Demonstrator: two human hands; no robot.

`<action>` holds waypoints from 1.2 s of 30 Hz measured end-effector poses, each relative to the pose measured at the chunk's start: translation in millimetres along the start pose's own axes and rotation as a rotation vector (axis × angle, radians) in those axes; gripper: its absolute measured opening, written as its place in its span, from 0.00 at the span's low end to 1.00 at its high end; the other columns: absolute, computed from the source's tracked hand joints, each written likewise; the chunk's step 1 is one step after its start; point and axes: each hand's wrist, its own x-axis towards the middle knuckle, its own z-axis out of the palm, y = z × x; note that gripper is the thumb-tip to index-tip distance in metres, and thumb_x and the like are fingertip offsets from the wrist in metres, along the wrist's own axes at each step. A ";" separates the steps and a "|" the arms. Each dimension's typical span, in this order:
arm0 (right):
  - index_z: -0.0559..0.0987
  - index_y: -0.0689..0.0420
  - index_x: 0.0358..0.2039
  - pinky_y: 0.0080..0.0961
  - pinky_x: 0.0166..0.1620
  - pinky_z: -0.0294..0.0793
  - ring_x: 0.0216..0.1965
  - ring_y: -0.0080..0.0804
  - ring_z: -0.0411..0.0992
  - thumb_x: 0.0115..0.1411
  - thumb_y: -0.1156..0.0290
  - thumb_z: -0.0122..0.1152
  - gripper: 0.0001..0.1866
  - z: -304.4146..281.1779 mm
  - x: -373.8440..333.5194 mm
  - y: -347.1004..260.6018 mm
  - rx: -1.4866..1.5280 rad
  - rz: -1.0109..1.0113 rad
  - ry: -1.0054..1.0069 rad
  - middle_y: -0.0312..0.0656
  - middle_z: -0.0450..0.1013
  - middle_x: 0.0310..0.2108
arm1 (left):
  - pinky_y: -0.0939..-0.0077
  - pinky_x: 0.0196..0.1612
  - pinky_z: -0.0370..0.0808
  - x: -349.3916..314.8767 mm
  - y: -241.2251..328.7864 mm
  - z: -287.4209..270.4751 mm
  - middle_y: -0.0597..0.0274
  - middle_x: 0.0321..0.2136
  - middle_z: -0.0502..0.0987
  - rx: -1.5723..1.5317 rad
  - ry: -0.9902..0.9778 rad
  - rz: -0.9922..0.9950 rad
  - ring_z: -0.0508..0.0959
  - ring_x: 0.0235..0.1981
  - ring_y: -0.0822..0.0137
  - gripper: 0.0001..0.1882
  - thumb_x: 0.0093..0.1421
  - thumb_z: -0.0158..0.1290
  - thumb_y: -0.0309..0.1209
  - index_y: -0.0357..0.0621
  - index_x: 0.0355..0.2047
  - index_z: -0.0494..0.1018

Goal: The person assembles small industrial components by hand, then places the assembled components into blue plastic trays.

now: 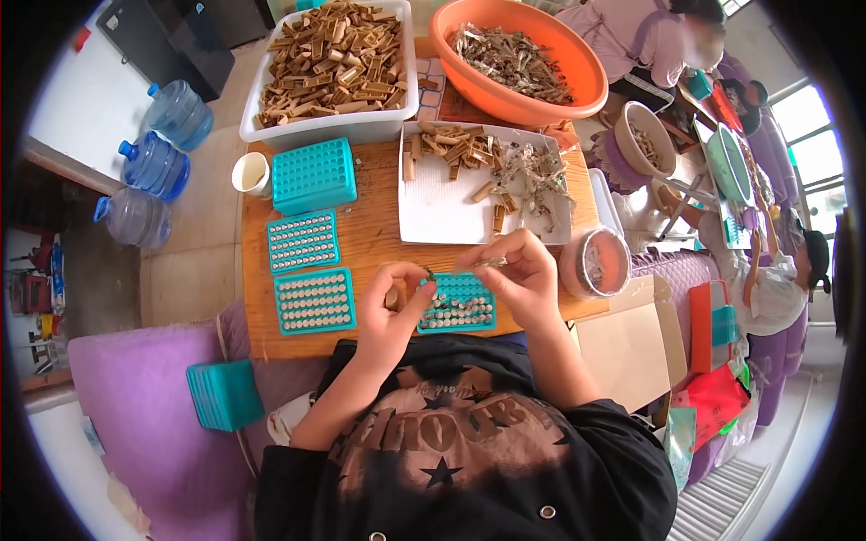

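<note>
Pinching a slim pale piece (491, 262) between the fingers of the right hand (523, 276). Gripping a small dark piece (430, 276) at the fingertips of the left hand (386, 314), thumb and forefinger close together; cannot tell the exact kind of either piece. Just below and between both hands, near the front edge of the wooden counter (383, 203), a teal tray (466, 283), set with silver-topped pieces in its lower rows. Farther left, two more teal trays, the nearer one (318, 331) and the farther one (302, 216), both full of rows. Behind these, a teal stack (311, 171) beside a white cup (249, 174). Beyond the hands, a white box (437, 207) of brown pieces and tangled silvery strips. Farther back, a white tub (325, 132) and an orange basin (588, 87), both heaped. Off right, people near a bowl (621, 135).
</note>
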 end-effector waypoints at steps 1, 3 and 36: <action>0.68 0.64 0.38 0.26 0.47 0.72 0.43 0.31 0.73 0.55 0.85 0.56 0.10 0.1 -1.6 1.8 0.050 0.022 -0.040 0.50 0.74 0.38 | 0.86 0.18 0.59 1.9 11.7 1.9 0.66 0.23 0.75 0.219 0.024 0.219 0.63 0.14 0.81 0.11 0.54 0.58 0.27 0.42 0.39 0.73; 0.66 0.64 0.40 0.27 0.46 0.73 0.42 0.34 0.73 0.56 0.83 0.57 0.12 6.1 -3.7 6.5 0.080 0.015 -0.039 0.51 0.74 0.37 | 0.84 0.21 0.63 12.2 15.5 7.4 0.65 0.20 0.74 0.413 0.025 0.590 0.68 0.17 0.77 0.14 0.52 0.60 0.28 0.39 0.39 0.74; 0.76 0.63 0.38 0.26 0.46 0.72 0.37 0.29 0.74 0.59 0.78 0.54 0.07 -4.5 -7.6 20.6 0.386 0.030 0.389 0.43 0.76 0.32 | 0.90 0.19 0.50 -2.2 -5.4 -12.6 0.75 0.25 0.74 -0.041 -0.357 -0.157 0.56 0.17 0.90 0.10 0.57 0.57 0.29 0.38 0.38 0.75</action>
